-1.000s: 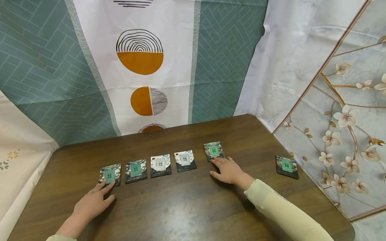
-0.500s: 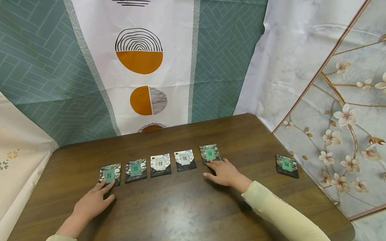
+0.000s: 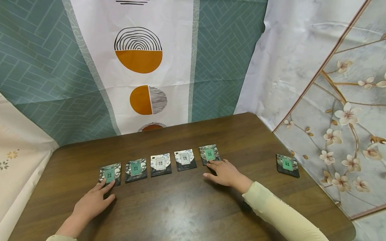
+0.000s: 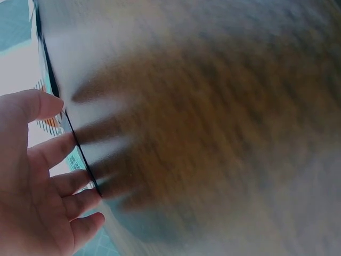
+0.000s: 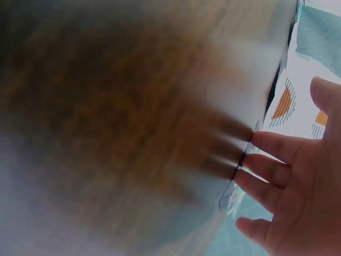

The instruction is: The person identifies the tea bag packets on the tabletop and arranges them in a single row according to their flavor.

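My left hand (image 3: 93, 202) rests its fingertips on the lower part of the leftmost flat packet (image 3: 110, 170), which is dark and floral with a green label. On the lower edge of another green-labelled packet (image 3: 208, 152) lie the fingertips of my right hand (image 3: 224, 172). Between them stand a green-labelled packet (image 3: 136, 169) and two white-topped packets, one (image 3: 161, 164) left of the other (image 3: 184, 159). In the left wrist view the fingers (image 4: 56, 152) are extended to the packet's near edge. The right wrist view shows similarly extended fingers (image 5: 274, 144).
Apart from the row, one more green-labelled packet (image 3: 287, 165) lies near the right edge of the brown wooden table (image 3: 178, 207). A patterned cloth (image 3: 169, 67) hangs behind the table, and a floral one (image 3: 340, 144) stands along the right side.
My right hand has slid its packet left and slightly toward me, nearer the white-topped ones, and has stayed there over the last half second. The left hand has kept its place.
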The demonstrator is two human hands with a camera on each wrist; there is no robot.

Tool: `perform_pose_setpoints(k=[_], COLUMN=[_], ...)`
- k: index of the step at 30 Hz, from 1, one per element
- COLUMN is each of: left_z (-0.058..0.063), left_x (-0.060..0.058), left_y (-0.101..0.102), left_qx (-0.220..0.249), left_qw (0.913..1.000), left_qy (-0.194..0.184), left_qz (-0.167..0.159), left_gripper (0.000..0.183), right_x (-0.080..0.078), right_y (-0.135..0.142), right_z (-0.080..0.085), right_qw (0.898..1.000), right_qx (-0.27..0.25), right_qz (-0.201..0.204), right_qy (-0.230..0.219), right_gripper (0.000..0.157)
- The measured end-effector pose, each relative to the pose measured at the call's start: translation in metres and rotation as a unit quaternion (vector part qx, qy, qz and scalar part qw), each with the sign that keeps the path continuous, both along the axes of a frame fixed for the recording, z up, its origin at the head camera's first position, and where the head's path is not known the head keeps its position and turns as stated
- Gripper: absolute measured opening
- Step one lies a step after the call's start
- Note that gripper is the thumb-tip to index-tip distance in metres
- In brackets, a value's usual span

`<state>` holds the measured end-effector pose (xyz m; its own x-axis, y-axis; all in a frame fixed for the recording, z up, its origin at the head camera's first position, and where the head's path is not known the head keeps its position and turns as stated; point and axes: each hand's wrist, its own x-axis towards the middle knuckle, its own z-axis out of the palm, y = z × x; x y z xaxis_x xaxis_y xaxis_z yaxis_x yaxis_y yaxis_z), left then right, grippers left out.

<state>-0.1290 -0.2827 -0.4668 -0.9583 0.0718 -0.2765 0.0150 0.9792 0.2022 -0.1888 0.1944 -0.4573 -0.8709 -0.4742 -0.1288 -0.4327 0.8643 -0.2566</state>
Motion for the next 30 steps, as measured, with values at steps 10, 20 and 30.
perform_pose_setpoints(k=[10,20,30], left_z=[0.002,-0.002,-0.003], left_x=[-0.001,0.003,0.000], left_y=[0.000,-0.009,-0.003], left_qx=[0.000,0.002,0.007], left_qw=[1.0000,0.9997,1.0000], left_qy=[-0.002,-0.025,0.003], left_qz=[-0.002,0.005,-0.005], left_gripper=[0.068,0.072,0.069], right_x=[-0.006,-0.006,0.014], right_y=[-0.005,0.013,0.072], right_z=[0.000,0.015,0.029], right_qw=[1.000,0.999,0.995], right_qx=[0.005,-0.014,-0.008], right_qz=[0.000,-0.012,-0.103], right_qy=[0.018,0.045,0.019], right_gripper=[0.058,0.052,0.057])
